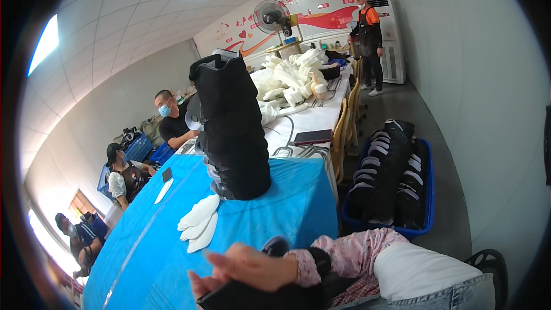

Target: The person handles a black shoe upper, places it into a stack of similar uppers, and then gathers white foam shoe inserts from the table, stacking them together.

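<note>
My right hand (255,267), in a pink patterned sleeve, is at the lower edge with its fingers bent around a dark piece of black fabric (258,297). The lower part of that piece is cut off by the picture's edge. I cannot make out my left hand. Beyond the right hand, several white leaf-shaped pads (198,224) lie overlapping on the blue table cover (287,212). Behind them stands a tall stack of black curved fabric pieces (232,126), with grey-white tabs showing along its left side. Another white pad (163,192) lies farther left, beside a small dark block (167,174).
A blue crate (422,232) on the floor at right holds rows of black pieces with white tabs. White items (290,77) are heaped on the far table near a fan (273,17). Several people sit at left; another person (369,34) stands far back. Chairs (342,132) line the aisle.
</note>
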Demonstrator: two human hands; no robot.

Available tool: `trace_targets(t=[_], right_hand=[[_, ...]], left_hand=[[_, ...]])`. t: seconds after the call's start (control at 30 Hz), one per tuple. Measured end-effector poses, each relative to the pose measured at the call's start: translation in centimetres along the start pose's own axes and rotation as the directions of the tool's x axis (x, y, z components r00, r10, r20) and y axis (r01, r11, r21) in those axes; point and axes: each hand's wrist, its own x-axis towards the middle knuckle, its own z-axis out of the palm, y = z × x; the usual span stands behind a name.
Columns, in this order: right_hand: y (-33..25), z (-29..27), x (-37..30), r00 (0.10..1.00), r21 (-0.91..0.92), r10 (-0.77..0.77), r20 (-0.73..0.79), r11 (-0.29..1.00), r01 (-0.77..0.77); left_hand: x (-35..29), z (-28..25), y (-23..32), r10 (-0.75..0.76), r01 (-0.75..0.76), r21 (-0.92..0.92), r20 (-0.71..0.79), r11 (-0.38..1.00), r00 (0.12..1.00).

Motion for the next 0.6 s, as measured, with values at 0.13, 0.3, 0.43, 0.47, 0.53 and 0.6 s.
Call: trace_targets(t=[0.13, 0.3, 0.43, 0.47, 0.53, 0.6], right_hand=[[0.7, -3.4, 0.7, 0.961, -0.251, 0.115, 0.253, 0.967, -0.049], [-4.5, -4.1, 2.1, 0.920, -0.314, 0.160, 0.358, 0.948, -0.042], [-6.7, -4.7, 3.9, 0.654, -0.646, 0.583, 0.482, 0.741, -0.184], [-7.5, -5.3, 4.5, 0.751, -0.626, 0.491, 0.441, 0.768, -0.134], [-10.3, -7.7, 6.8, 0.872, -0.734, 0.374, 0.317, 0.679, -0.025], [-12.6, -12.4, 9.2, 0.971, -0.680, -0.097, 0.220, 0.698, 0.224]], left_hand=[[1.2, -1.7, -0.2, 0.010, 0.011, 0.160, -0.134, 0.987, 0.991], [4.5, -2.4, -0.7, 0.092, -0.115, 0.433, 0.075, 0.894, 0.993], [5.7, -3.3, -1.3, 0.124, -0.263, 0.536, 0.281, 0.802, 0.952], [6.6, -4.3, -2.3, 0.178, -0.270, 0.499, 0.224, 0.823, 0.958], [8.5, -7.2, -5.0, 0.250, -0.267, 0.493, 0.101, 0.828, 0.963], [8.8, -11.9, -8.2, 0.376, -0.268, 0.595, -0.062, 0.758, 0.925]])
